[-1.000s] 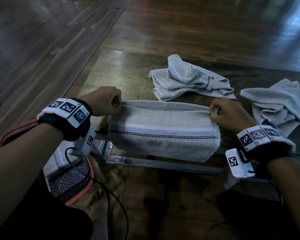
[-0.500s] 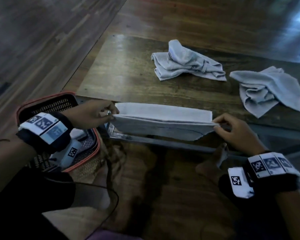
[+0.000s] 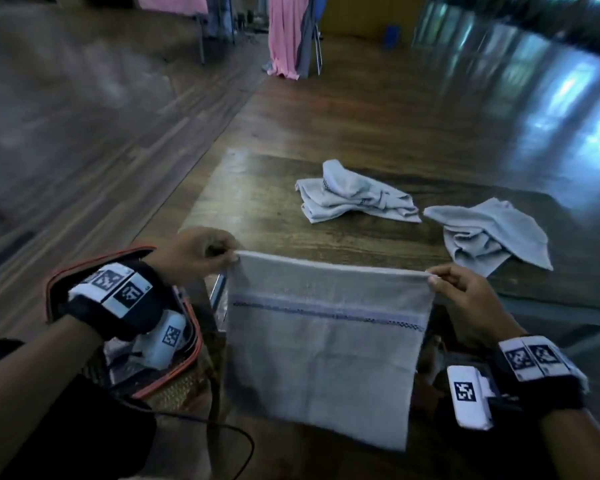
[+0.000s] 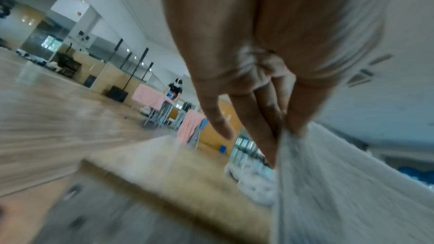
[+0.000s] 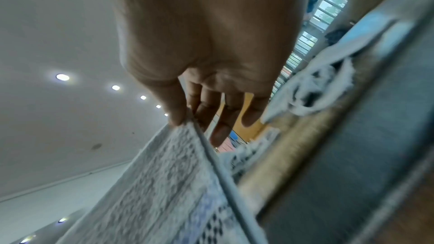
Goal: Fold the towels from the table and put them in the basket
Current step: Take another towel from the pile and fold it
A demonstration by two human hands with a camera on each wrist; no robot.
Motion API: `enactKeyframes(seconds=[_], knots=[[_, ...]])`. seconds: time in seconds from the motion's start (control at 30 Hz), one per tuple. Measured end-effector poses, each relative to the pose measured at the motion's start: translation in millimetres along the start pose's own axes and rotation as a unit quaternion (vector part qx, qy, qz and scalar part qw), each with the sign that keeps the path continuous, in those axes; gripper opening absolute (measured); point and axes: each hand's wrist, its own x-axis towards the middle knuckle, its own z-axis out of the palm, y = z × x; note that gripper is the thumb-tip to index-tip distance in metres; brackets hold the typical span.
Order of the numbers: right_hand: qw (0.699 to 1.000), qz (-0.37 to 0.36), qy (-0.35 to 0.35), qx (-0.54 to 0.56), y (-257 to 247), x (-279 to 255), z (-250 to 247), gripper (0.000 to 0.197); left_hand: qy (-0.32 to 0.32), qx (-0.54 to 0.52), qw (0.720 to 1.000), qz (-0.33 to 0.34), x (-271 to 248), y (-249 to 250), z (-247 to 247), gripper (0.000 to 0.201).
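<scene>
The pale grey towel with a checked stripe (image 3: 326, 344), half a second earlier a flat fold between the hands, now hung upright below the left hand (image 3: 201, 252) and right hand (image 3: 465, 292), each pinching a top corner; probably another fold remained before the red-rimmed mesh basket (image 3: 125, 341) beneath the left wrist.

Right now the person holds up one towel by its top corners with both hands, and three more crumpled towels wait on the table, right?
Almost. Both hands, left hand and right hand, do pinch the top corners of the hanging towel. But the head view shows only two crumpled towels on the table, not three: one in the middle, another to its right.
</scene>
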Motion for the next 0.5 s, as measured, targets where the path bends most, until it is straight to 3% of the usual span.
enactKeyframes(seconds=[0.07,0.13,0.23,0.33,0.5], knots=[[0.996,-0.060,0.059,0.015,-33,13,-19,0.019,0.153,-0.005,0.987,0.057,14,25,-19,0.012],[0.983,-0.129,0.126,0.032,-69,26,-42,0.026,0.275,-0.025,0.956,0.094,28,49,-42,0.015],[0.958,-0.190,0.186,0.109,-109,39,-66,0.022,0.348,-0.057,0.922,0.158,42,78,-68,0.017],[0.956,-0.197,0.183,0.119,-115,46,-71,0.020,0.342,-0.050,0.922,0.175,50,84,-73,0.017],[0.989,-0.118,0.085,-0.007,-61,36,-53,0.028,0.160,0.008,0.982,0.100,45,41,-43,0.012]])
